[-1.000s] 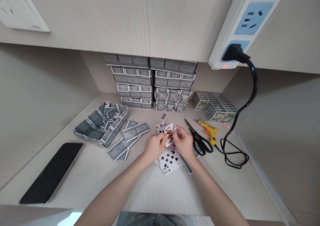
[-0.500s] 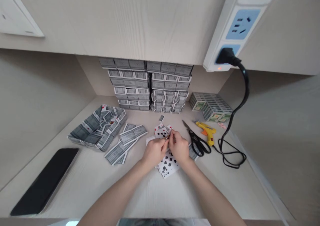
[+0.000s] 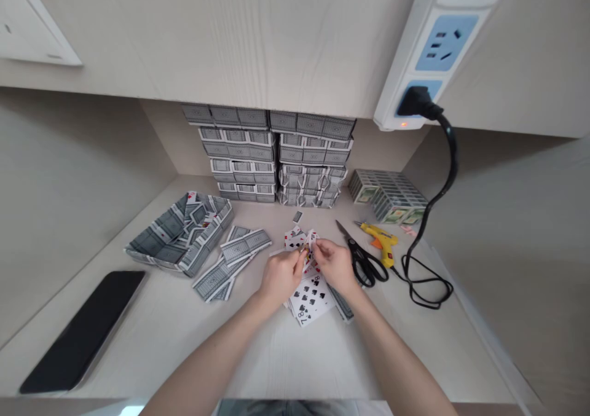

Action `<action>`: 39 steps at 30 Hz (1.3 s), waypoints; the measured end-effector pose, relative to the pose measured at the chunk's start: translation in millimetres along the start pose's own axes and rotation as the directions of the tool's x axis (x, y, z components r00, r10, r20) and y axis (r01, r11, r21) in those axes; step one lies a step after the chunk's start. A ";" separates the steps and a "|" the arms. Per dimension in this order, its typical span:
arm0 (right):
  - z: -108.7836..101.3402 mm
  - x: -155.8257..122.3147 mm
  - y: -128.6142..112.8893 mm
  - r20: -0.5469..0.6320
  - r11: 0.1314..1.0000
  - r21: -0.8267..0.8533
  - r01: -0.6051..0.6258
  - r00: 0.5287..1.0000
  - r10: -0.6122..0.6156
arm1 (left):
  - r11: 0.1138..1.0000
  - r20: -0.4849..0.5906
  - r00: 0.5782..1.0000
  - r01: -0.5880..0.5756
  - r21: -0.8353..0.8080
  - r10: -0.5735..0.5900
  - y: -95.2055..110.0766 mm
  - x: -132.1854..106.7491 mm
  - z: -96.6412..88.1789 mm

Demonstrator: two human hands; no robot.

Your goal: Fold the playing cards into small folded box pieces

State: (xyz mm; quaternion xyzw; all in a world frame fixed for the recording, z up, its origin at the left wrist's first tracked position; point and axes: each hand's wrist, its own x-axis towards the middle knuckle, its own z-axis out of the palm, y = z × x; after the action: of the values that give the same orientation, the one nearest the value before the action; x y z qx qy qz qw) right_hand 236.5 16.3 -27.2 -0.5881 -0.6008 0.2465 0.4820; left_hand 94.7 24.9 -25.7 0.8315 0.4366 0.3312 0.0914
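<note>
My left hand (image 3: 282, 274) pinches a playing card (image 3: 305, 251) with a coloured face, seen almost edge-on above the pile. Beside it, my right hand (image 3: 335, 263) has its fingertips closed on a card with red marks (image 3: 312, 238). Whether these two cards are joined I cannot tell. Beneath the hands lie loose cards, with spades cards (image 3: 310, 300) face up at the near side and small cut pieces (image 3: 294, 239) at the far side. A patterned card strip (image 3: 342, 305) shows partly under my right wrist.
Left stand a card-built tray (image 3: 193, 262) with folded pieces, joined card strips (image 3: 246, 247) and a black phone-like slab (image 3: 85, 333). Right lie black scissors (image 3: 369, 265) and a yellow glue gun (image 3: 386, 239), its cord running to a power strip (image 3: 391, 105). Stacked card boxes (image 3: 313, 152) line the back.
My hands have drawn slightly apart, showing more of the cards between them. My right hand has shifted a little right, and the strip under its wrist now lies at a steeper angle.
</note>
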 end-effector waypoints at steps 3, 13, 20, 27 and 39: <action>7.4 -6.9 -1.2 -0.116 0.972 -0.235 0.010 0.993 -0.038 | 0.993 -0.001 0.994 -0.109 0.046 0.109 2.7 -2.7 0.0; -6.8 7.5 10.0 0.072 0.993 0.116 -0.033 0.997 0.024 | 0.993 -0.118 0.991 -0.044 0.109 0.057 -1.1 2.6 -8.6; -4.6 1.0 6.1 0.077 0.968 -0.215 0.131 0.990 -0.117 | 0.993 -0.187 0.978 -0.077 0.091 0.093 0.8 -0.3 -2.7; 5.3 -8.1 -0.3 0.008 0.763 -0.627 0.159 0.980 -0.198 | 0.999 -0.154 0.987 -0.039 0.038 0.044 6.6 -1.8 1.7; -2.7 2.2 -8.9 0.241 0.573 0.731 -0.369 0.926 0.290 | 0.516 0.204 0.874 0.433 -0.739 -0.441 0.2 12.6 0.4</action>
State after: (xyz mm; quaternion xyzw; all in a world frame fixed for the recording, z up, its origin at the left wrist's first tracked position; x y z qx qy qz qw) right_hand 235.0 16.1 -17.8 -0.4173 -0.3413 0.5896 0.6015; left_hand 100.2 34.7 -20.0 0.5740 0.4494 0.4541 0.5123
